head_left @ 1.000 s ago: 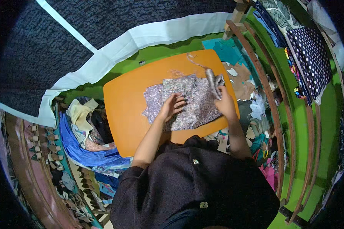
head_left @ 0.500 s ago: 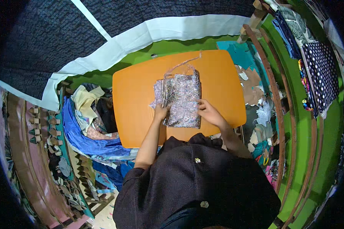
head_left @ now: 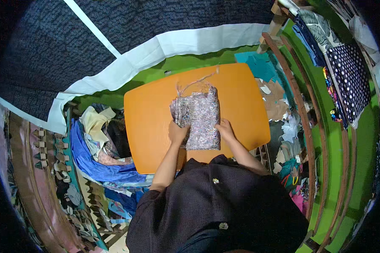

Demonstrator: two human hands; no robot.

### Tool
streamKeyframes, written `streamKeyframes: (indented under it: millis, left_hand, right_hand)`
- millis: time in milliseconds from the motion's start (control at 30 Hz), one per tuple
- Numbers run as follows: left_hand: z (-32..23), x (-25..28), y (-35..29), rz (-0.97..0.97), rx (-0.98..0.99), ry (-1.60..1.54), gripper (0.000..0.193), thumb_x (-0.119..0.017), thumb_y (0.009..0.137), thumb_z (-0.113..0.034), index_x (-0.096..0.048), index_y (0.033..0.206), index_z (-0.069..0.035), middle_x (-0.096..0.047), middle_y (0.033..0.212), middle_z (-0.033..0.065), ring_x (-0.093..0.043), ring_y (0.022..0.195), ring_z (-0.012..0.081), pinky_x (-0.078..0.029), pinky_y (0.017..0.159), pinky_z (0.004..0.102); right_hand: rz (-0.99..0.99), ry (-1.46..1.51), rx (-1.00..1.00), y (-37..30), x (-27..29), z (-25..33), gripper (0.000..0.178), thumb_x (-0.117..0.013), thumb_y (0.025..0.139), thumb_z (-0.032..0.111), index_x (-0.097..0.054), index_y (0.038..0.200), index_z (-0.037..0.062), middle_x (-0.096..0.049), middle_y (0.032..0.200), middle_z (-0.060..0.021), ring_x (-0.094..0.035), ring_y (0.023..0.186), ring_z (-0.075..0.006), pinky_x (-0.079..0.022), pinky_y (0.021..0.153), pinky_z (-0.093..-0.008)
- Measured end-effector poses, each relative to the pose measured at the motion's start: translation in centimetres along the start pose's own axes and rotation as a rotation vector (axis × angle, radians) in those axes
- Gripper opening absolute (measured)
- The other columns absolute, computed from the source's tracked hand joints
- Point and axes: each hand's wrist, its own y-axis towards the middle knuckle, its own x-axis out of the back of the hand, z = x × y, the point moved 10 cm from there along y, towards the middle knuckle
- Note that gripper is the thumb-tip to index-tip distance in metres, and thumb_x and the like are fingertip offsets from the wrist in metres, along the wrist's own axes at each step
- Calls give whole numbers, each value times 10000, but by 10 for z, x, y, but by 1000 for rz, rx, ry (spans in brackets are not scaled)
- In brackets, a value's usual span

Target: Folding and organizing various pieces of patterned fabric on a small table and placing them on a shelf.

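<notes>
A folded piece of shiny, multicoloured cloth [head_left: 204, 120] lies on the orange table [head_left: 245, 101] in front of me. Loose threads trail from its far end, and its left side shows a thicker, bunched fold. My left hand [head_left: 178, 133] grips the lower left edge, thumb on top and the other fingers partly out of sight. At the opposite edge, my right hand [head_left: 226, 130] takes hold of the cloth's right side, its thumb resting against the border.
Heaped fabric, including a blue satiny cloth [head_left: 88, 147], sits left of the table. Wooden rails [head_left: 299, 101] run down the right, near scattered scraps [head_left: 288, 133]. A polka-dot cloth [head_left: 349, 76] hangs at far right. Dark patterned fabric [head_left: 169, 21] with a white border spans the back.
The cloth's left side is tucked in narrower than before. My right hand has come from a loose pinch to a hold on the right edge. The whole view has shifted slightly.
</notes>
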Motion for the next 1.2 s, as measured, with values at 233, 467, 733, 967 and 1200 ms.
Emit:
streamKeyframes:
  millis: [233, 467, 733, 967, 1200]
  left_hand:
    - [-22, -47, -8, 408, 46, -361, 435, -668, 677, -197, -540, 1031, 21, -621, 879, 124, -591, 767, 221, -457, 687, 306]
    - [-93, -64, -37, 599, -1, -786, 399, -627, 727, -80, -507, 1098, 9, -579, 1006, 94, -549, 878, 178, -435, 777, 303]
    - [-279, -15, -71, 627, -473, -794, 331, -654, 734, -74, -530, 1032, -5, -593, 968, 59, -552, 855, 147, -434, 786, 292]
    - [-426, -25, -191, 788, -846, -772, 324, -674, 705, -50, -537, 992, 13, -598, 951, 73, -565, 847, 149, -448, 757, 297]
    - [-539, -46, -324, 477, -1651, -520, 311, -725, 605, -137, -543, 811, 10, -565, 727, 166, -557, 694, 323, -433, 598, 361]
  right_hand:
    - [118, 119, -49, 16, 6, -8, 519, -627, 728, 164, -398, 1143, -48, -529, 1044, -153, -522, 929, -200, -420, 792, -307]
    - [49, 122, 61, -36, 54, 93, 478, -599, 768, 133, -415, 1195, 24, -531, 1082, -77, -495, 974, -161, -393, 844, -286]
    - [-111, 38, 631, -121, 148, 245, 386, -597, 787, 96, -439, 1125, -1, -546, 1010, -57, -498, 916, -127, -399, 820, -283]
    - [-508, -129, 861, -277, 267, 320, 392, -585, 792, 84, -428, 1138, -18, -530, 1051, -82, -491, 945, -136, -390, 841, -299]
    - [-884, -51, 938, -367, 403, 315, 351, -586, 780, 42, -455, 1102, -12, -553, 1023, -77, -524, 910, -139, -412, 809, -288]
